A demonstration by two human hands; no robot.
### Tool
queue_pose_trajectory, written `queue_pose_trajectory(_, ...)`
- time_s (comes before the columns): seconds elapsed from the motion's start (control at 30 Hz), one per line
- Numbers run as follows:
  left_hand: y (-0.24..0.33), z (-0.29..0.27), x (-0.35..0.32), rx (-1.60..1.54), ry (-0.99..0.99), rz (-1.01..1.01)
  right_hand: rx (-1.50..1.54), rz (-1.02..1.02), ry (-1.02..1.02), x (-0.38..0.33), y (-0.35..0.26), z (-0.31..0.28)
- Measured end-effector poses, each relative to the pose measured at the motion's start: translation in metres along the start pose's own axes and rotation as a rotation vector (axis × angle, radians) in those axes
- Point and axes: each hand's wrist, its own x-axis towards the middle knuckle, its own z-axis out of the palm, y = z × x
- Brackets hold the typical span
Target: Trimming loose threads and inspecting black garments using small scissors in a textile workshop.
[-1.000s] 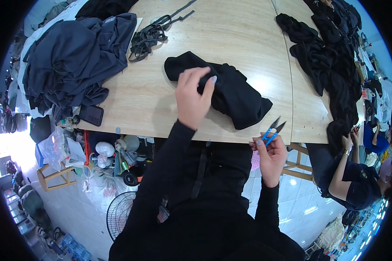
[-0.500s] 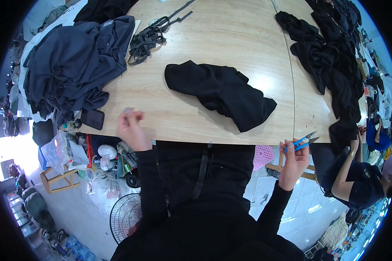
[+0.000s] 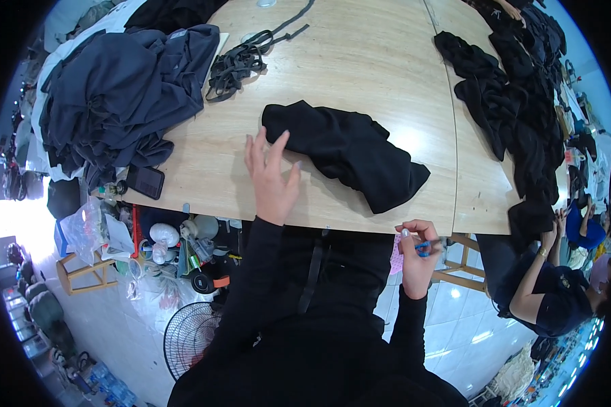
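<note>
Moved: since half a second ago the left hand (image 3: 271, 178) has come up from the near table edge onto the wood, reaching toward the black garment (image 3: 349, 152); the right hand (image 3: 417, 254) has drawn in closer to the body, off the table.
Left hand: lies palm down on the table (image 3: 360, 61), fingers spread and straight, fingertips at the garment's left end, touching or just short of it; I cannot tell which. Its grip is open and holds nothing, which looks like a hand placed to flatten or pull the cloth.
Right hand: hangs below the near edge of the table, fingers curled and pressed around small blue-handled snips (image 3: 424, 247), kept clear of the cloth.
Black garment: crumpled, lying across the middle of the table, running from near the left hand to the right and nearer.
Left of the table: a heap of dark blue-grey garments (image 3: 122, 88), with a black phone (image 3: 145, 181) at its near edge.
Far centre: a tangle of dark straps (image 3: 241, 61).
Right: a long pile of black garments (image 3: 516, 102) along the right side, where another person (image 3: 557, 298) in dark clothes sits with a raised hand.
Below the table: a cluttered shelf of small items and a floor fan (image 3: 190, 336).
</note>
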Motion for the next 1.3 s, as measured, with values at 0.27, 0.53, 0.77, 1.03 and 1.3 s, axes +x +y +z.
queue_pose_trajectory(0.27,-0.021,0.007,0.014,0.237,-0.019,0.061,-0.376,-0.264,0.068,0.045,0.001,0.052)
queue_pose_trajectory(0.53,0.024,-0.055,0.008,-0.008,0.170,0.111,-0.352,-0.381,0.288,0.044,-0.070,0.000)
queue_pose_trajectory(0.77,0.042,-0.089,0.006,-0.133,0.044,0.085,-0.261,-0.391,0.364,0.040,-0.080,-0.042)
queue_pose_trajectory(1.03,0.078,-0.097,0.166,-0.140,0.213,0.479,-0.616,-0.629,0.474,0.143,-0.131,-0.054)
queue_pose_trajectory(1.3,0.119,-0.147,0.146,-0.096,0.432,0.680,-0.438,-0.901,0.611,0.103,-0.155,-0.049)
